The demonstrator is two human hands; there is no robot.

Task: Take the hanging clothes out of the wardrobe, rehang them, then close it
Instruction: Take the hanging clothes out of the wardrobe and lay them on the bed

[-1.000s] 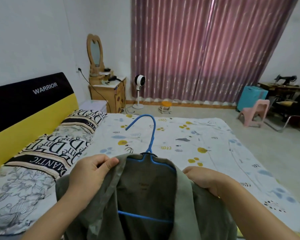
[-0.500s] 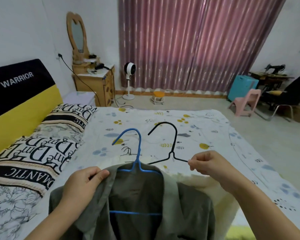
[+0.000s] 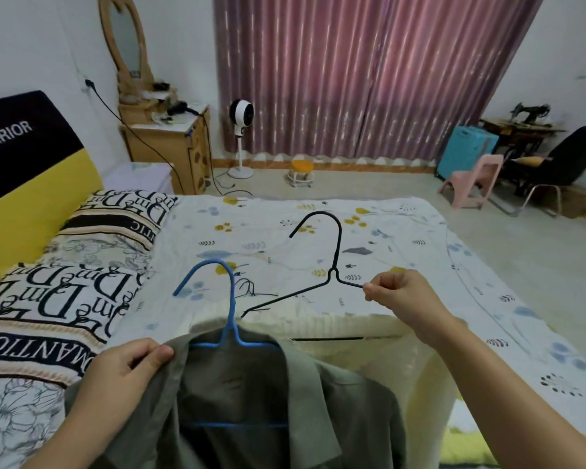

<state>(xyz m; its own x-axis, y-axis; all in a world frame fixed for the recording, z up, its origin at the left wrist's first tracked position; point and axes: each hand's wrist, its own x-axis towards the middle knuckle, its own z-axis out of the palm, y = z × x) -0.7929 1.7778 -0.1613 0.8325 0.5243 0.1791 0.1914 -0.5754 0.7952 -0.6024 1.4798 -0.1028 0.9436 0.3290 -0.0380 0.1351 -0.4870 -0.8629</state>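
An olive green shirt (image 3: 251,401) hangs on a blue hanger (image 3: 229,299) at the bottom centre, over the bed. My left hand (image 3: 129,370) pinches the shirt's left collar edge. Behind the shirt lies a cream knitted garment (image 3: 369,328) with a black wire hanger (image 3: 332,258) partly inside it. My right hand (image 3: 400,292) pinches the black hanger's right shoulder wire, and its hook points up and left. No wardrobe shows in this view.
The bed (image 3: 369,238) has a white patterned sheet, with lettered pillows (image 3: 82,265) and a yellow and black headboard (image 3: 21,170) on the left. Beyond stand a wooden dresser (image 3: 170,143), a fan (image 3: 241,137), a pink chair (image 3: 474,177) and maroon curtains (image 3: 352,72).
My right hand let go of the green shirt and took the black hanger's shoulder wire, drawing it up out of the cream garment. The view tilted down and nearer.
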